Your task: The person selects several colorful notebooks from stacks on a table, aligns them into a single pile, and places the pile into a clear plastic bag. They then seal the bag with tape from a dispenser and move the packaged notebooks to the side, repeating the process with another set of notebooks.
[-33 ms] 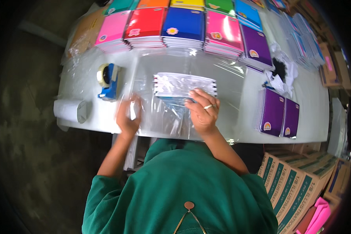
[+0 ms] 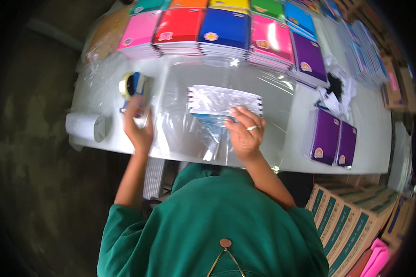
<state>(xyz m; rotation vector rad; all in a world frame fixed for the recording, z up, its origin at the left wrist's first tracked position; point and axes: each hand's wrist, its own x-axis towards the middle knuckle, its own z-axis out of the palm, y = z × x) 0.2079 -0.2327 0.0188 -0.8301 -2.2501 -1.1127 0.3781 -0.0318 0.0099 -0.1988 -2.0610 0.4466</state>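
Centre frame: stack of spiral notebooks in a clear plastic wrap (image 2: pixel 224 101), pinned by right hand (image 2: pixel 245 134), fingers flat, slightly spread. Left hand (image 2: pixel 138 127), fingers hard to read, at blue tape dispenser (image 2: pixel 133 85). Likely sealing stage; calls for tape on the fold.

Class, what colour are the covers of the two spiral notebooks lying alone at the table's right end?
Purple; the two spiral notebooks show best in the head view.

The left hand (image 2: pixel 138 127) was stretched forward with the fingers up and partly curled, its bare forearm coming from a green sleeve. The right hand (image 2: pixel 245 131) lay flat, palm down, fingers spread forward, with a ring on one finger.
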